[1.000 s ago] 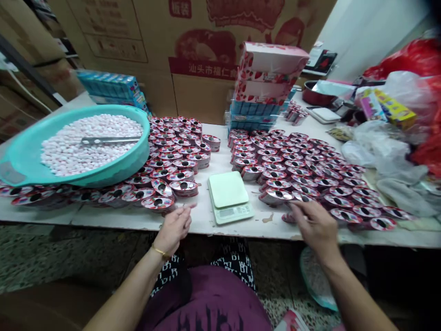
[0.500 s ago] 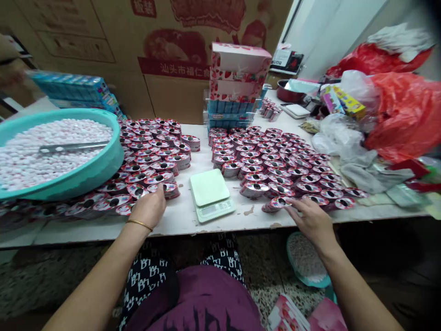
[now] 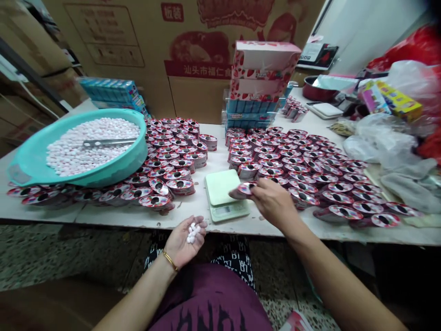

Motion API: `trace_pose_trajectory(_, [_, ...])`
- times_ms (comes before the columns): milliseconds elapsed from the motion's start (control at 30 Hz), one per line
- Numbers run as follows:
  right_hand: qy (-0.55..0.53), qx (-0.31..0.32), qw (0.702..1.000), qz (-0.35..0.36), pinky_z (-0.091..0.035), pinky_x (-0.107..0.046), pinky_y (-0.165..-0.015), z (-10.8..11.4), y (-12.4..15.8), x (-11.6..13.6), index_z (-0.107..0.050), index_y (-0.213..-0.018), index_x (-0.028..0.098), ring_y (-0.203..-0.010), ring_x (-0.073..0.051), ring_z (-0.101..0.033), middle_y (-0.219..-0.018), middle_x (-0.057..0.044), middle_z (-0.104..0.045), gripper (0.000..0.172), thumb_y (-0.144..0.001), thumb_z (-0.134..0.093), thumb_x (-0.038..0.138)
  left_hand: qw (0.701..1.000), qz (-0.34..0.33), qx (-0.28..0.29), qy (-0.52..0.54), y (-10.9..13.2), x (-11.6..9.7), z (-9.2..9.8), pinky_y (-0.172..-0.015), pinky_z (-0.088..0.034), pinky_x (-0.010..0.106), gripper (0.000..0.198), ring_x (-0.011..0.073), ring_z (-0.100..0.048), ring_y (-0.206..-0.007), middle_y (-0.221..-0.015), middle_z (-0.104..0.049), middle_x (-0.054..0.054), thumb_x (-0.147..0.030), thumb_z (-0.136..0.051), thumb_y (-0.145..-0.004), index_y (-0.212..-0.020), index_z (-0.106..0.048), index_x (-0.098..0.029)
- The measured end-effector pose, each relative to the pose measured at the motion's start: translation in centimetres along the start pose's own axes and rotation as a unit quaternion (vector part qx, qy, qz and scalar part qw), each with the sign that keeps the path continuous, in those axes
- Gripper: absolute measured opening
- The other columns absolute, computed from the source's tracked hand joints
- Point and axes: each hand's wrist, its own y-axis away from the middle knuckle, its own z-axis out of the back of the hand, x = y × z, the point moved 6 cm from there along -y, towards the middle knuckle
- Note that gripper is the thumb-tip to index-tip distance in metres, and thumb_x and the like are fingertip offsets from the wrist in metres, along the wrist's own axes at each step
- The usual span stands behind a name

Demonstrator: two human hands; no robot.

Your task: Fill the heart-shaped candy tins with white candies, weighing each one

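My left hand (image 3: 186, 239) is turned palm up at the table's front edge, fingers curled around a few small white candies (image 3: 193, 233). Pinched in my right hand (image 3: 275, 202) is a small pouch (image 3: 244, 190) with a red-and-white top and a dark round hole. It is held over the right part of a pale green digital scale (image 3: 223, 188); whether it touches the pan I cannot tell. More such pouches stand upright in packed rows, one group (image 3: 179, 161) left of the scale and another (image 3: 296, 168) to its right.
A turquoise basin (image 3: 20, 161) of white candies, a metal scoop (image 3: 108, 142) lying in it, rests at the left among pouches. Stacked strawberry-print boxes (image 3: 265, 69) and blue packs stand at the back before a large carton (image 3: 193, 96). Plastic bags (image 3: 372, 138) crowd the right side.
My left hand has left the pouches at the left and now lies palm up with candies in it. The right hand has carried a pouch leftward to the scale. The view has shifted left.
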Motion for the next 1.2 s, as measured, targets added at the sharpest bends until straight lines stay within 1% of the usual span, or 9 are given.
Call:
trace_pose_trajectory(100, [-0.016, 0.015, 0.998, 0.055, -0.028, -0.028, -0.058, -2.1, -4.4, 2.6, -0.056, -0.065, 0.016, -0.066, -0.015, -0.043, -0.072, -0.006, -0.051, 0.019, -0.079, -0.044, 0.016, 1.0, 0.0, -0.014, 0.008, -0.6, 0.9, 0.5, -0.059, -0.048, 0.021, 0.015, 0.0117, -0.059, -0.068, -0.073, -0.061, 0.008, -0.015, -0.043, -0.078, -0.083, -0.056, -0.009])
trace_pose_trajectory(200, [-0.035, 0.029, 0.996, 0.074, -0.029, -0.029, -0.059, -2.7, -5.9, 3.9, -0.057, -0.068, 0.015, -0.067, -0.016, -0.044, -0.072, -0.008, -0.052, 0.014, -0.077, -0.047, 0.016, 1.0, -0.018, -0.008, 0.01, -0.8, 1.0, 0.6, -0.071, -0.048, 0.026, 0.018, 0.0149, -0.06, -0.08, -0.081, -0.063, 0.009, -0.012, -0.044, -0.077, -0.088, -0.056, -0.009])
trace_pose_trajectory(300, [-0.091, 0.028, 0.994, 0.058, -0.032, -0.028, -0.061, -1.6, -4.4, 6.0, -0.056, -0.077, 0.015, -0.071, -0.017, -0.046, -0.076, -0.008, -0.052, 0.013, -0.078, -0.049, 0.026, 0.999, -0.02, 0.018, 0.021, -0.7, 1.1, 0.4, -0.079, -0.046, 0.032, 0.022, 0.0174, -0.058, -0.089, -0.092, -0.062, 0.012, -0.013, -0.042, -0.077, -0.095, -0.055, -0.009])
trace_pose_trajectory(367, [-0.152, 0.061, 0.982, 0.094, -0.034, -0.027, -0.06, -1.5, -2.2, 9.1, -0.054, -0.08, 0.016, -0.071, -0.017, -0.047, -0.076, -0.006, -0.052, 0.015, -0.078, -0.049, 0.03, 0.999, -0.012, 0.027, 0.036, -0.7, 1.4, 0.2, -0.072, -0.047, 0.029, 0.023, 0.0152, -0.06, -0.082, -0.091, -0.063, 0.01, -0.016, -0.04, -0.079, -0.096, -0.055, -0.009])
trace_pose_trajectory(467, [-0.183, 0.099, 0.968, 0.137, -0.037, -0.029, -0.063, -2.6, 1.2, 13.4, -0.05, -0.089, 0.016, -0.075, -0.018, -0.048, -0.081, -0.007, -0.053, 0.018, -0.078, -0.047, 0.031, 0.999, 0.006, 0.026, 0.045, -0.8, 1.9, 0.4, -0.057, -0.046, 0.022, 0.026, 0.0116, -0.06, -0.07, -0.088, -0.063, 0.008, -0.022, -0.039, -0.08, -0.099, -0.054, -0.012])
trace_pose_trajectory(533, [-0.174, 0.103, 0.971, 0.131, -0.038, -0.031, -0.065, -3.8, 2.7, 14.7, -0.047, -0.095, 0.015, -0.077, -0.018, -0.049, -0.084, -0.007, -0.053, 0.018, -0.08, -0.043, 0.025, 0.999, 0.015, 0.025, 0.043, -0.8, 2.3, 0.6, -0.059, -0.046, 0.022, 0.028, 0.0131, -0.059, -0.078, -0.094, -0.062, 0.01, -0.023, -0.039, -0.08, -0.102, -0.053, -0.011])
trace_pose_trajectory(833, [-0.198, 0.14, 0.957, 0.158, -0.041, -0.029, -0.07, -5.5, 4.5, 14.0, -0.048, -0.089, 0.015, -0.077, -0.017, -0.052, -0.082, -0.005, -0.055, 0.011, -0.081, -0.04, 0.016, 0.996, 0.07, 0.012, 0.045, -1.4, 3.9, 1.0, -0.078, -0.043, 0.028, 0.023, 0.0163, -0.058, -0.087, -0.085, -0.064, 0.011, -0.019, -0.04, -0.079, -0.088, -0.058, -0.007])
trace_pose_trajectory(1000, [-0.208, 0.121, 0.958, 0.155, -0.041, -0.03, -0.075, -5.8, 4.8, 13.9, -0.049, -0.091, 0.014, -0.084, -0.018, -0.051, -0.086, -0.006, -0.056, 0.013, -0.082, -0.04, 0.019, 0.996, 0.077, 0.016, 0.049, -1.9, 4.0, 1.3, -0.076, -0.044, 0.026, 0.022, 0.0147, -0.06, -0.078, -0.078, -0.065, 0.009, -0.019, -0.042, -0.078, -0.086, -0.058, -0.006])
trace_pose_trajectory(1200, [-0.244, 0.14, 0.948, 0.149, -0.041, -0.027, -0.065, -5.5, 4.5, 13.3, -0.048, -0.087, 0.015, -0.072, -0.015, -0.049, -0.08, -0.005, -0.054, 0.012, -0.082, -0.04, 0.021, 0.993, 0.105, 0.005, 0.058, -1.5, 4.5, 1.8, -0.067, -0.044, 0.023, 0.017, 0.0098, -0.058, -0.061, -0.065, -0.063, 0.003, -0.018, -0.045, -0.077, -0.08, -0.058, -0.008])
